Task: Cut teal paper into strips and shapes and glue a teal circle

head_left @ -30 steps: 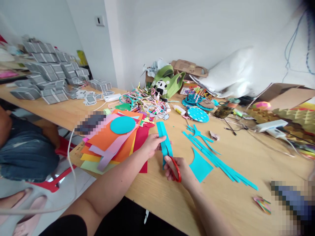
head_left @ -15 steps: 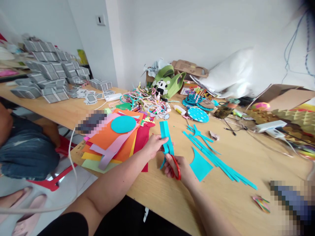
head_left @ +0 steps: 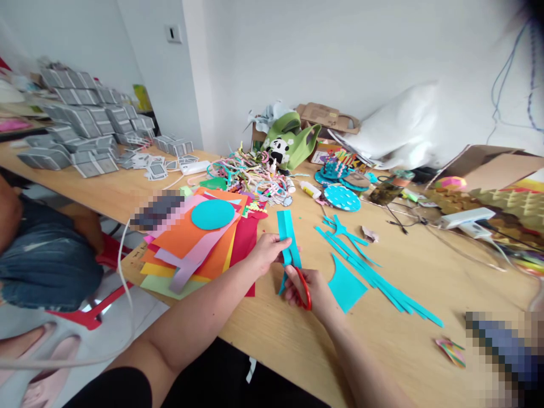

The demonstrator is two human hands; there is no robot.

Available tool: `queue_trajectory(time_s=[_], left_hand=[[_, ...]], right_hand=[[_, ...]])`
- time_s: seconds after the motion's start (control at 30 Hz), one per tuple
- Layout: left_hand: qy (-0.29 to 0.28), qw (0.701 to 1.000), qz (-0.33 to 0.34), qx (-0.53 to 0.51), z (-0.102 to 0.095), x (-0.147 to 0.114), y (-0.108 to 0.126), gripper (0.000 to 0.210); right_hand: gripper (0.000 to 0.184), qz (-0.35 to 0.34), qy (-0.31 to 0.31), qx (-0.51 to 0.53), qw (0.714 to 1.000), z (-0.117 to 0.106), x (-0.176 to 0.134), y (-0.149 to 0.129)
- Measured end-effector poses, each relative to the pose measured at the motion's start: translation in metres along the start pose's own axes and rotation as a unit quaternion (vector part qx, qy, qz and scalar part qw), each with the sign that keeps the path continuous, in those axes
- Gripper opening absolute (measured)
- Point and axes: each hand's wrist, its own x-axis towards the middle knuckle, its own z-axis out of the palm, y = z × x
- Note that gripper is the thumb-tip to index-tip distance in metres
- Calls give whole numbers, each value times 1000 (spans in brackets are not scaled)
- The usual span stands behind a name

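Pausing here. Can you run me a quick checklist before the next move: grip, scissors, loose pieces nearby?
1. Left hand secure on blue strip: ok, thumb on top, fingers pinching it.
2. Right hand on scissors: ok, fingers at the red handles.
3. Left fingers clear of the blades: cannot tell, the blades are hidden.
4. Loose strips apart from both hands: ok, they lie to the right.
5. Offcut clear of the right wrist: cannot tell, they adjoin in this view.
6. Blue circle out of the way: ok, on the sheets left of the hands.
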Motion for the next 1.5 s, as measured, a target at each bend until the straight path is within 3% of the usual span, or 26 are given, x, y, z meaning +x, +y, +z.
queue_trajectory(time_s=[0.37,0.63,1.33,1.5], left_hand=[[42,998,-14,-49,-3,3,7,25],[33,999,-17,-39,0,0,6,19],[12,999,-11,-30,2,-2,1,31],[18,998,-17,-52,2,-1,2,24]], right_hand=[[61,15,-3,-22,1000,2,2,2],[62,-2,-10,-11,1000,1,4,8],[61,4,9,3,1000,2,3,2],[60,0,14,0,1000,2,1,2]])
